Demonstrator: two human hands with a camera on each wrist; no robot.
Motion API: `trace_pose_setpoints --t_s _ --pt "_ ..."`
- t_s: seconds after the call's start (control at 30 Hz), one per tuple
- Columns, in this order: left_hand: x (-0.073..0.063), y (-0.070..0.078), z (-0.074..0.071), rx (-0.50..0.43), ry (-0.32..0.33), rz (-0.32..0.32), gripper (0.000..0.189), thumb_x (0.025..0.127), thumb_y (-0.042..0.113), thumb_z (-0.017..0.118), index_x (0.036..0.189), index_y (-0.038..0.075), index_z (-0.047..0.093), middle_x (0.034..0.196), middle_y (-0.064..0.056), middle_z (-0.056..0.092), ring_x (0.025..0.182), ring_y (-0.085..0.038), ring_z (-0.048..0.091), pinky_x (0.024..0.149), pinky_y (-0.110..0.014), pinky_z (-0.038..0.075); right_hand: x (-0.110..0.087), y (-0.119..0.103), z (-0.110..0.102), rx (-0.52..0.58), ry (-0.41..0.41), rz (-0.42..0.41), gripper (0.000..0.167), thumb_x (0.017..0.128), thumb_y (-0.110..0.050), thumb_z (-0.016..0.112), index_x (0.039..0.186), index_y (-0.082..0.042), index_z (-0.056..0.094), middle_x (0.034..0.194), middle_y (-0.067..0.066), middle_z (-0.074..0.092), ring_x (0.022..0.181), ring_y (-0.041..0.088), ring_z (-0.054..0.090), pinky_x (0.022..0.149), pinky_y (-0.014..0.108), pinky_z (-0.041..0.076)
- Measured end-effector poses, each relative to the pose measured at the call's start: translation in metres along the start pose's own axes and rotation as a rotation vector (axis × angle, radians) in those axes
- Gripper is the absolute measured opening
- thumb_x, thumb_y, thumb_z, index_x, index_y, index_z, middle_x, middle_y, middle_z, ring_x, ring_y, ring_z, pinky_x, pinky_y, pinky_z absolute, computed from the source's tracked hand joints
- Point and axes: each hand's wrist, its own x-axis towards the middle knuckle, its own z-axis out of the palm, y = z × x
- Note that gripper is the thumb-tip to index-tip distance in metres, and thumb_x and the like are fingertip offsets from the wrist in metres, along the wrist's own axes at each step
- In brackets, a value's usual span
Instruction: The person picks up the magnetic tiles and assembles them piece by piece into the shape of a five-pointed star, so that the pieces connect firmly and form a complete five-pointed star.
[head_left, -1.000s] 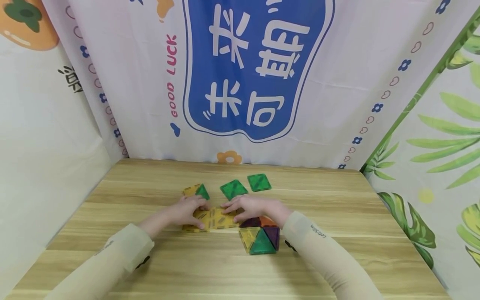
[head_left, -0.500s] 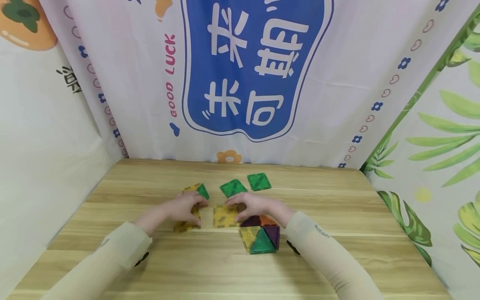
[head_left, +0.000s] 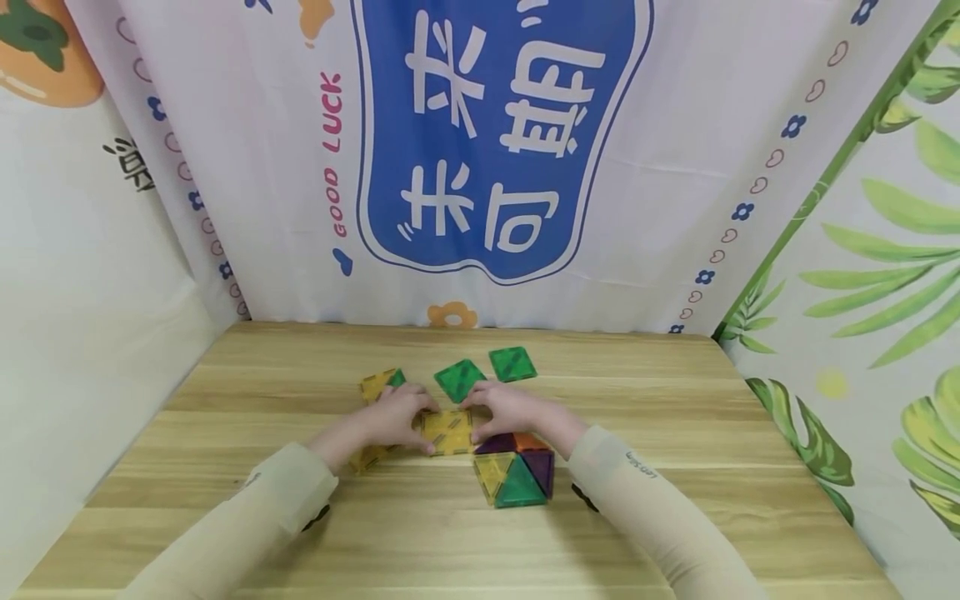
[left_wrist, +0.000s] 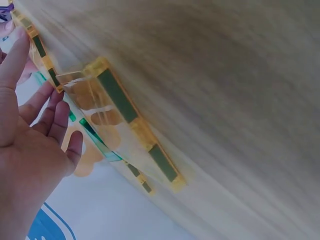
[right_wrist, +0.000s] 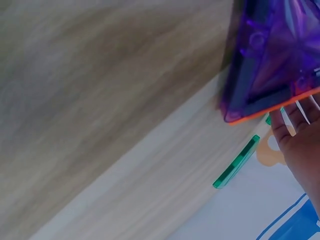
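A see-through yellow square magnetic tile (head_left: 448,433) lies flat in the middle of the table, between both hands. My left hand (head_left: 392,419) grips its left side, thumb at the near corner and fingertips at the far one. On the opposite side my right hand (head_left: 512,410) holds it the same way. Another yellow tile (left_wrist: 117,102) lies beside the left hand, mostly hidden under it in the head view. Just right of the held tile, near the right wrist, is a many-sided group of triangle tiles in yellow, green (head_left: 522,487), purple (right_wrist: 282,62) and orange.
Behind the hands lie two green square tiles, one partly covered (head_left: 459,380) and one farther right (head_left: 513,364). At the back left, a yellow tile (head_left: 377,383) touches a small green triangle. A printed cloth (head_left: 285,208) hangs behind the wooden table (head_left: 630,533).
The left hand shifts a yellow tile left, away from the middle one, then lets it go and comes right to the middle tile's edge. The right hand stays at that tile.
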Motion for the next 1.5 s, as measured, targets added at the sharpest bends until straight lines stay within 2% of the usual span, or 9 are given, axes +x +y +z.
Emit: trace_pose_setpoints --t_s 0.2,0.43,0.57,0.7,0.93,1.07,1.2,1.33,1.5 --pt "0.002 0.000 -0.004 -0.087 -0.024 -0.035 0.061 0.067 0.040 0.084 0.114 0.009 0.061 0.120 -0.005 0.056 0.121 -0.028 0.044 0.104 -0.069 0.019 0.004 -0.004 0.001 -0.016 0.014 0.052 0.056 0.081 -0.044 0.071 0.126 -0.013 0.060 0.117 -0.003 0.054 0.110 0.013 0.049 0.097 0.027 0.043" --pt "0.006 -0.002 -0.005 -0.232 -0.038 -0.108 0.049 0.076 0.027 0.079 0.114 0.008 0.055 0.116 -0.007 0.061 0.111 -0.025 0.055 0.100 -0.050 0.040 0.007 -0.008 0.003 -0.013 0.011 0.092 0.051 0.083 -0.044 0.069 0.124 -0.016 0.061 0.117 -0.003 0.054 0.112 0.014 0.048 0.097 0.028 0.043" --pt "0.007 -0.003 -0.003 -0.285 -0.001 -0.091 0.036 0.084 0.020 0.072 0.114 0.005 0.058 0.112 -0.008 0.062 0.101 -0.022 0.059 0.088 -0.040 0.050 0.008 -0.008 0.004 0.010 0.020 0.102 0.048 0.084 -0.043 0.069 0.123 -0.016 0.061 0.119 -0.002 0.055 0.113 0.015 0.048 0.098 0.029 0.043" --pt "0.006 -0.003 -0.006 -0.348 0.024 -0.080 0.029 0.087 0.014 0.068 0.112 0.002 0.059 0.098 -0.008 0.064 0.073 -0.018 0.060 0.068 -0.032 0.052 0.008 -0.008 0.005 0.057 0.026 0.117 0.051 0.085 -0.042 0.068 0.126 -0.014 0.059 0.122 0.000 0.055 0.115 0.016 0.049 0.099 0.030 0.043" --pt "0.003 -0.002 -0.016 -0.419 0.089 -0.087 0.026 0.090 0.016 0.065 0.112 0.006 0.058 0.081 -0.003 0.057 0.064 -0.014 0.045 0.054 -0.027 0.038 0.007 -0.004 0.004 0.294 0.070 0.129 0.035 0.090 -0.037 0.064 0.114 -0.012 0.062 0.111 0.000 0.059 0.104 0.013 0.055 0.089 0.029 0.048" --pt "0.005 0.001 -0.022 -0.438 0.108 -0.077 0.023 0.090 0.016 0.064 0.110 0.006 0.057 0.075 -0.003 0.054 0.062 -0.013 0.044 0.053 -0.025 0.037 0.006 -0.001 0.001 0.438 0.137 0.106 0.016 0.091 -0.027 0.064 0.098 -0.012 0.063 0.096 -0.003 0.062 0.090 0.009 0.057 0.080 0.025 0.049" --pt "0.012 0.010 -0.029 -0.481 0.132 -0.079 0.022 0.091 0.014 0.063 0.110 0.003 0.057 0.072 -0.003 0.052 0.060 -0.013 0.044 0.052 -0.025 0.038 0.001 0.004 -0.006 0.553 0.193 0.103 0.015 0.092 -0.019 0.061 0.098 -0.006 0.059 0.091 0.003 0.066 0.082 0.011 0.059 0.073 0.023 0.048" --pt "0.021 0.021 -0.037 -0.504 0.142 -0.089 0.025 0.091 0.017 0.063 0.112 0.004 0.056 0.077 -0.005 0.058 0.066 -0.018 0.051 0.057 -0.027 0.041 -0.008 0.009 -0.017 0.673 0.214 0.120 0.020 0.096 -0.015 0.054 0.106 0.001 0.054 0.093 0.018 0.068 0.084 0.024 0.064 0.074 0.034 0.053" --pt "0.028 0.031 -0.040 -0.553 0.095 -0.080 0.032 0.091 0.019 0.063 0.119 0.006 0.054 0.073 -0.002 0.054 0.063 -0.016 0.048 0.056 -0.026 0.038 -0.017 0.017 -0.026 0.696 0.218 0.146 0.024 0.099 -0.016 0.049 0.117 -0.001 0.053 0.090 0.012 0.065 0.084 0.022 0.062 0.080 0.053 0.051"
